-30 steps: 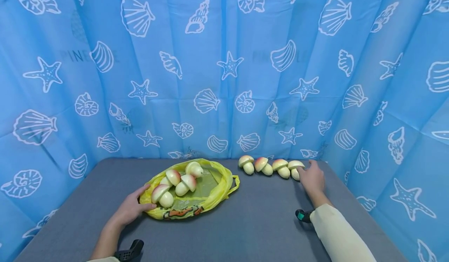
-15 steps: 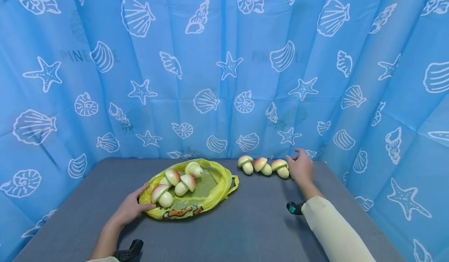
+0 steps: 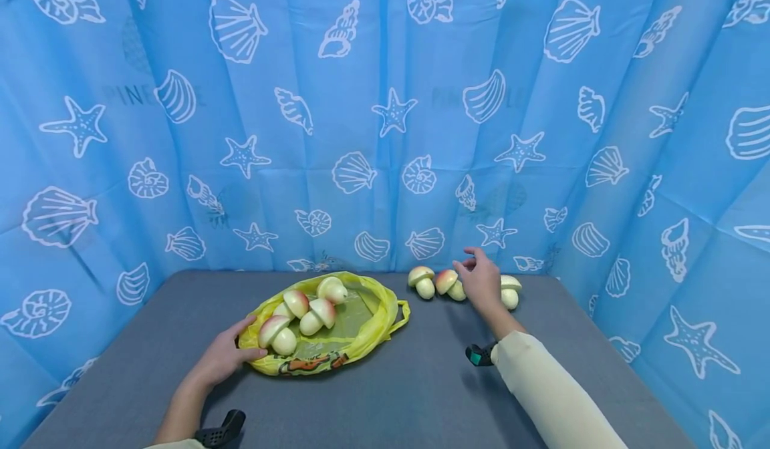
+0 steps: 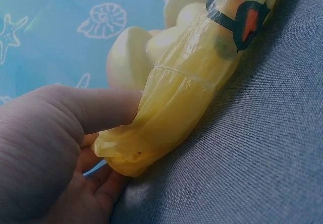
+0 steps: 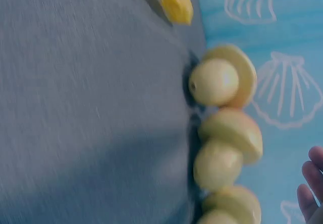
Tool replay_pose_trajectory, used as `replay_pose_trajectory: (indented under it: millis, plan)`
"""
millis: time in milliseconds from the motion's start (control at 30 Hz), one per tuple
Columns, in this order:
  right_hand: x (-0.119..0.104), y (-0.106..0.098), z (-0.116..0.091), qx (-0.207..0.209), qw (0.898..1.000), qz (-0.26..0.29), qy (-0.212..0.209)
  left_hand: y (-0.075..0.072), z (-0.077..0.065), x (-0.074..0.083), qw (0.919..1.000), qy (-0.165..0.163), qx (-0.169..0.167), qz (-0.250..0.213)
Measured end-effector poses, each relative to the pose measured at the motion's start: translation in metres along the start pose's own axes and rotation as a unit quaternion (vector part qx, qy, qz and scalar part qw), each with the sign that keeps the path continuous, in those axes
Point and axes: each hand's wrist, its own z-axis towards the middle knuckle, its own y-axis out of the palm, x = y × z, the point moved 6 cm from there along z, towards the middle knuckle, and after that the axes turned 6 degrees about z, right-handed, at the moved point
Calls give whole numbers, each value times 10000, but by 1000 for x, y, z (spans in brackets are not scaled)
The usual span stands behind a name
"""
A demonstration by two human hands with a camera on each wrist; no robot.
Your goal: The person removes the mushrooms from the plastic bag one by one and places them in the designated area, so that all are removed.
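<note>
- The near rim of the crumpled yellow plastic bag (image 3: 355, 332) is gripped by the left hand (image 3: 225, 355), thumb on top and fingers curled beneath, as shown in the left wrist view.
- Four cream, pink-capped toy mushrooms (image 3: 301, 312) are seen lying inside the bag, on the grey fabric-covered table (image 3: 421, 395).
- The right hand (image 3: 481, 282) is held open with fingers loosely spread, empty, above a row of like mushrooms (image 3: 424, 282) at the table's far edge.
- One mushroom of that row is partly hidden behind this hand.
- The scene is backed by a blue curtain printed with white shells and starfish (image 3: 385, 115).
</note>
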Motion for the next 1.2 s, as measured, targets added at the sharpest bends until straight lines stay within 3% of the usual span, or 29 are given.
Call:
replay_pose_trajectory:
  millis: [467,767,867,1033,1200]
  plan:
    - [-43,49,-26,-585,9952,577,-524,0,0,2,10000,76,-17,37]
    - [-69,81,-46,-1141,9858,838,-901,-1,0,4,9999,64,-5,116]
    - [-80,91,-56,-1509,9772,1054,-1061,-1,0,4,10000,52,-33,60]
    - [-98,109,-72,-2250,9538,1525,-1279,-2,0,3,9999,83,-44,-48]
    - [-111,124,-84,-2796,9345,1673,-1435,-2,0,1,9999,60,-85,-76]
